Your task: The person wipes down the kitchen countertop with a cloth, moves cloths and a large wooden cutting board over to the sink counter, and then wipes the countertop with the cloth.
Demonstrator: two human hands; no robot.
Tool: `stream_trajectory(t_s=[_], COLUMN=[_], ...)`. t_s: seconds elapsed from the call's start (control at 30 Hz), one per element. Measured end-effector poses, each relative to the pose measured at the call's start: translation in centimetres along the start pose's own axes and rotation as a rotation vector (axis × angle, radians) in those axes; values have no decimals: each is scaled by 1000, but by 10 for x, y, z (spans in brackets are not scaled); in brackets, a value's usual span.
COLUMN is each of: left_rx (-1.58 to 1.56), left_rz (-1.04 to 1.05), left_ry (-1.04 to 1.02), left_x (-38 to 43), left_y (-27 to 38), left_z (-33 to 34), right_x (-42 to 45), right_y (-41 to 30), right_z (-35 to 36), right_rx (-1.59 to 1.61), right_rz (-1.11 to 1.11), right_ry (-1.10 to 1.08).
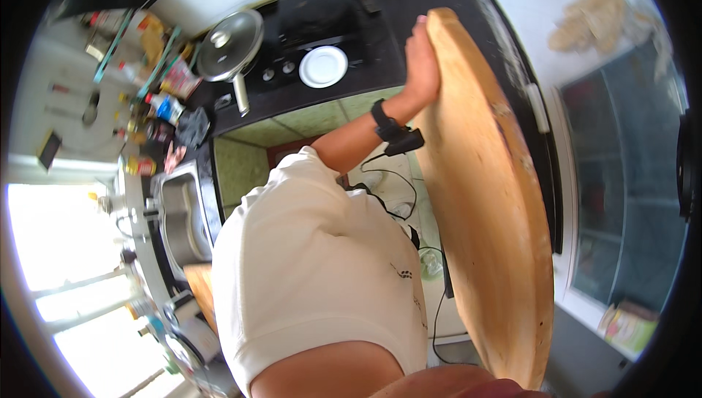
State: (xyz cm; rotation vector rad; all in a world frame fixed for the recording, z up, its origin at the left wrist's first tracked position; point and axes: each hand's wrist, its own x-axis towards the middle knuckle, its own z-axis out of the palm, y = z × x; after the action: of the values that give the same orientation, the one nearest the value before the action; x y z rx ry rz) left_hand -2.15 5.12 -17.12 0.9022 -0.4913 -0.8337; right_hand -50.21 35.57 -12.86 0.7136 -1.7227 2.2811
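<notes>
A large, thick wooden board (477, 189) stands on edge on the right side of the view, looking bent by the lens. My left hand (422, 63) grips it near its far end, the fingers along the edge and partly hidden. A black strap with a small black device (396, 132) is round that wrist, and a cable hangs close by. My right hand is out of view; blurred skin shows at the bottom edge. Beyond my left hand, a white plate (323, 66) lies on the black counter, beside a lidded frying pan (230, 46).
A steel sink (184, 217) is set in the counter at left, with bottles and a black bag (193, 126) beyond it. A piece of wood (200, 291) lies near the sink. At right stands a glass-fronted cabinet (620, 178); cloth gloves (592, 22) lie above it.
</notes>
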Motion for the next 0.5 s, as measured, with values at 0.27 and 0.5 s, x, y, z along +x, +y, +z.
stream_trajectory(t_s=[0.27,0.5], left_rx=[-73,-85], left_rz=[46,167], left_ry=[58,208], left_x=[6,7], left_y=[35,56], left_z=[-37,-90], right_x=[-2,-26], right_y=[32,40], right_z=[95,165], right_rx=[81,168], right_rz=[108,183], right_ry=[-300,-567])
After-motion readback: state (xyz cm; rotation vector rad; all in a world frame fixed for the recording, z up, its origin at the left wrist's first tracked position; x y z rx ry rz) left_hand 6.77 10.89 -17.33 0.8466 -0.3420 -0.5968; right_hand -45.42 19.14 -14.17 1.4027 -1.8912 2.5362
